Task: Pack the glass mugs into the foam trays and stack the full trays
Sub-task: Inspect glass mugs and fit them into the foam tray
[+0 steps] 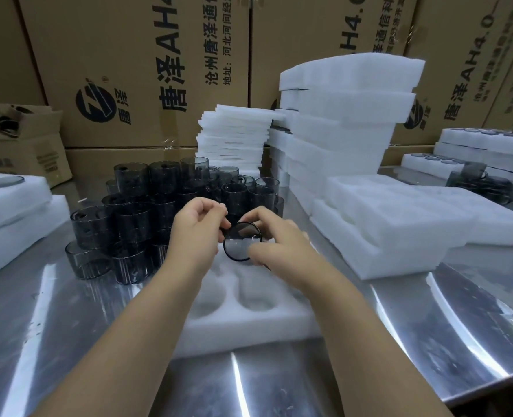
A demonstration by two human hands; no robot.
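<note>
brushed steel worktop [68, 341] filled the near edge, all streaky glare, and on it sat a white foam tray [249, 323] with round pockets, soft and a bit grainy looking. every pocket i could see was unfilled, so this tray looked barely started. both hands held one smoky grey glass mug [242, 242] just over the tray's far end. left hand [193, 233] had its fingers curled, pinching the mug's left rim, and right hand [274, 239] had fingers and thumb wrapped round the right side. plenty left imo: a big pile of mugs [147, 206] stood just beyond on the left, thin-walled cylinders in layers. far right rose a tall stack of trays [339, 130], chunky white blocks with dark slivers between some layers, so i'd guess those were full. packed trays [5, 191] sat at the left edge too.
</note>
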